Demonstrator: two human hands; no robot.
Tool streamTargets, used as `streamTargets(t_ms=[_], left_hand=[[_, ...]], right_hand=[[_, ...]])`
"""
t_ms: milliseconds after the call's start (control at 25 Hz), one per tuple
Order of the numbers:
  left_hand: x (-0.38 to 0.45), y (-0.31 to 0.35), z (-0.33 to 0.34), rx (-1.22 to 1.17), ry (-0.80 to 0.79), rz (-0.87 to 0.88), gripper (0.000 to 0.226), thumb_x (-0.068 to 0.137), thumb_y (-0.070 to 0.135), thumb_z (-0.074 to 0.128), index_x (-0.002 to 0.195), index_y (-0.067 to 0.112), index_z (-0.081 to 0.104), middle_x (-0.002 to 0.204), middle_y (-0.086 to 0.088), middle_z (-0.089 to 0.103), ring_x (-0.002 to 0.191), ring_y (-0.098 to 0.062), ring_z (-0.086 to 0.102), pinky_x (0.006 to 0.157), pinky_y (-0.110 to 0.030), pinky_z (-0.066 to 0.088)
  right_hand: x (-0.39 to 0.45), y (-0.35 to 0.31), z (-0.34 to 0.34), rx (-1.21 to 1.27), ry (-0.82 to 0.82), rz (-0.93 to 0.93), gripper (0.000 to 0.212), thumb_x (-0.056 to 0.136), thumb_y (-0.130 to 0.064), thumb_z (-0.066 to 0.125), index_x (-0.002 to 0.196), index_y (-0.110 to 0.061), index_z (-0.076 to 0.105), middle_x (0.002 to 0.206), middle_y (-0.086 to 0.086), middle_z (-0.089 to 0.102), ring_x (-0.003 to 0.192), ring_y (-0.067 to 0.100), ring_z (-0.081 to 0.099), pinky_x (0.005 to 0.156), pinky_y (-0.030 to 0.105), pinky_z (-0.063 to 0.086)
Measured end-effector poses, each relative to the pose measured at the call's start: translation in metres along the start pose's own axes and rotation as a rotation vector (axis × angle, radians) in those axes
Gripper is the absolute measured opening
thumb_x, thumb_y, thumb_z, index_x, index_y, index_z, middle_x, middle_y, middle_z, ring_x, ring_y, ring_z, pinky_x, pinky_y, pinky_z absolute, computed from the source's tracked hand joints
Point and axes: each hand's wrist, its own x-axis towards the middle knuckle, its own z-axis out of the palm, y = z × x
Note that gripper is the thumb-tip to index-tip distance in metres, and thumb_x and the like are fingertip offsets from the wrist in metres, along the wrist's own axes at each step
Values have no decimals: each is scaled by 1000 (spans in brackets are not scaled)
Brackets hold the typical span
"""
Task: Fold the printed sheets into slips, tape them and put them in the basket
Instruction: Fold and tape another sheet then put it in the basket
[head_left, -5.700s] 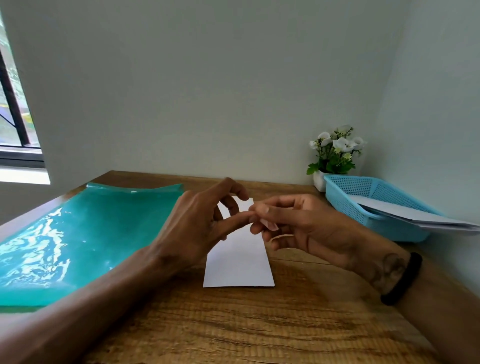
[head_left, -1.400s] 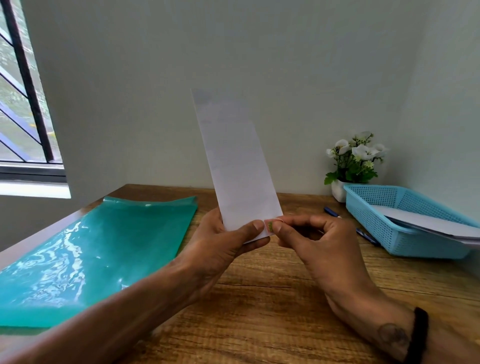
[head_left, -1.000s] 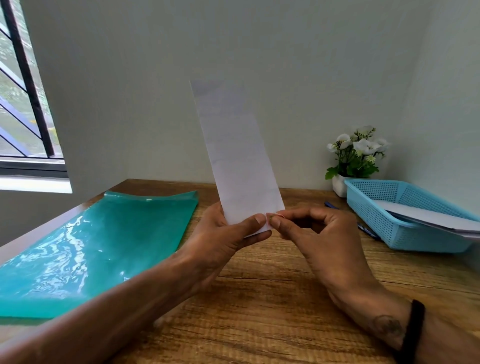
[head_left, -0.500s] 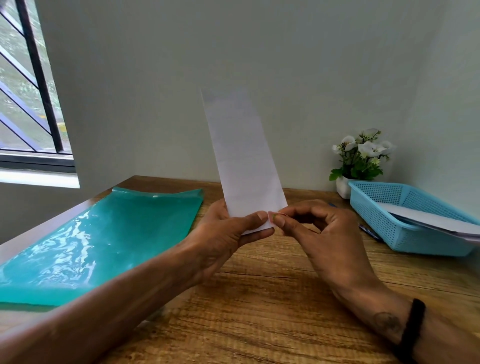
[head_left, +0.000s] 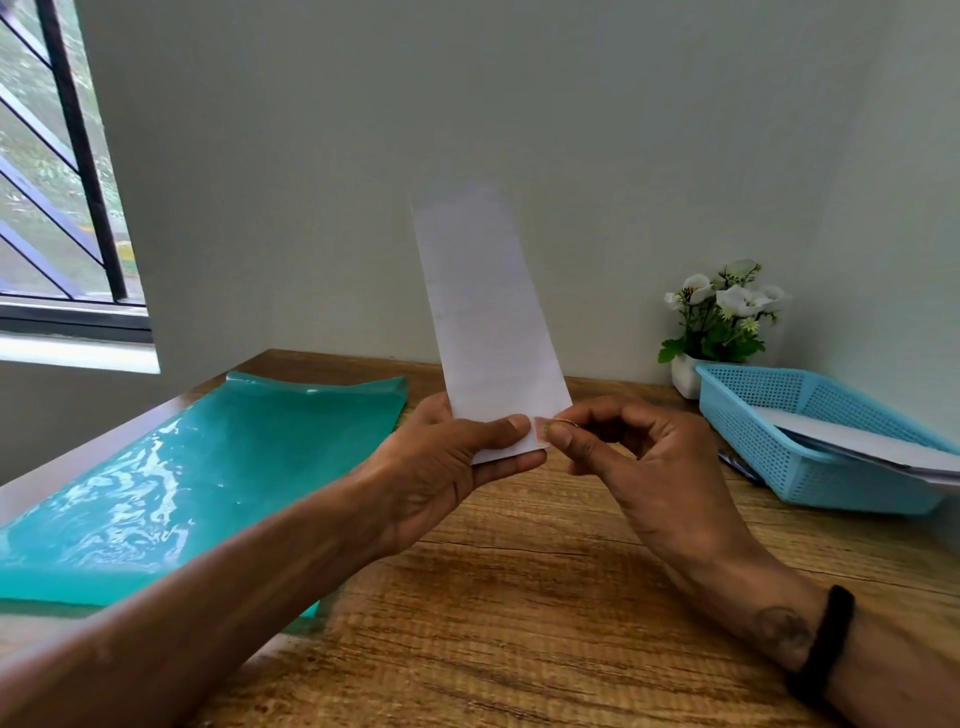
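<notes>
Pinching upright slip (head_left: 488, 322) at its bottom, left hand (head_left: 441, 467), right hand (head_left: 639, 457) fingertips apparently pinching tape, hard to see.

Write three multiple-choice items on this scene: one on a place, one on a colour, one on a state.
1. Where is the basket?
A. on the table's right side
B. on the windowsill
C. on the floor

2. What colour is the plastic sheet on the table?
A. red
B. teal
C. black

3. How is the folded slip held?
A. flat on the table
B. upright in the hands
C. crumpled in a fist

Key: A, it sits beside the flower pot; B, glossy teal; B, the left hand grips its bottom while the right hand pinches its corner.
</notes>
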Motion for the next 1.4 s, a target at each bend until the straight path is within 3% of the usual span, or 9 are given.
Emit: streamTargets(t_ms=[120, 280, 400, 600, 800, 920, 1040, 1240, 1400], left_hand=[[0, 0, -2, 46, 7, 9, 30, 91, -7, 66, 116, 8, 60, 123, -15, 65, 108, -32, 72, 86, -43, 63], [2, -1, -4, 94, 3, 17, 40, 91, -4, 68, 128, 8, 58, 127, -13, 65, 109, -31, 72, 89, -43, 63], [2, -1, -4, 88, 3, 16, 45, 91, -3, 69, 134, 5, 56, 127, -13, 66, 107, -30, 75, 89, -42, 64], [0, -4, -1, 78, -8, 26, 40, 90, -3, 69, 127, 8, 59, 120, -11, 69, 98, -24, 78, 85, -38, 65], [1, -6, -3, 117, -26, 53, 64, 70, 10, 81, 130, 11, 58, 126, -11, 69, 109, -27, 75, 92, -41, 63], [2, -9, -5, 174, -44, 70, 64, 71, 5, 84, 129, 11, 60, 126, -9, 70, 113, -25, 73, 95, -41, 61], [4, -11, -7, 202, -34, 82, 64, 73, 3, 84, 132, 8, 60, 128, -11, 70, 112, -24, 74, 93, -39, 62], [3, -11, -4, 286, 27, 155, 61, 73, 10, 86, 128, 16, 61, 123, -8, 70, 110, -23, 74, 90, -39, 63], [2, -11, -1, 367, 28, 197, 62, 69, 20, 89, 125, 20, 62, 120, -4, 71, 109, -19, 74, 89, -38, 63]], right_hand=[[1, 0, -1, 34, -37, 78, 12, 80, -30, 85, 91, -26, 83, 93, -7, 81, 82, 16, 76, 73, 36, 66], [2, -2, -2, 20, -69, 119, 12, 79, -32, 85, 90, -27, 83, 94, -7, 81, 81, 17, 77, 75, 40, 66], [0, -3, -2, 20, -71, 105, 15, 78, -33, 85, 91, -26, 83, 94, -8, 81, 78, 16, 76, 72, 32, 65], [-2, -1, 0, 26, -39, 67, 12, 79, -28, 85, 90, -24, 83, 90, -9, 81, 76, 11, 75, 64, 20, 59], [-4, -1, 1, -1, -23, 50, 16, 78, -33, 85, 91, -24, 82, 87, -10, 80, 77, 9, 74, 61, 16, 57], [-5, -2, 2, -60, -8, 40, 22, 73, -44, 83, 90, -30, 81, 88, -15, 80, 80, 7, 74, 66, 20, 60], [-4, 1, 3, -94, 1, 41, 15, 78, -38, 84, 91, -32, 82, 90, -17, 80, 85, 7, 74, 75, 29, 62], [-4, 0, 4, -87, 24, 55, 18, 84, -44, 78, 97, -32, 83, 90, -14, 80, 75, 7, 75, 65, 21, 57], [-6, -1, 5, -170, 56, -2, 17, 85, -46, 77, 97, -35, 82, 90, -20, 79, 80, 4, 74, 75, 24, 59]])
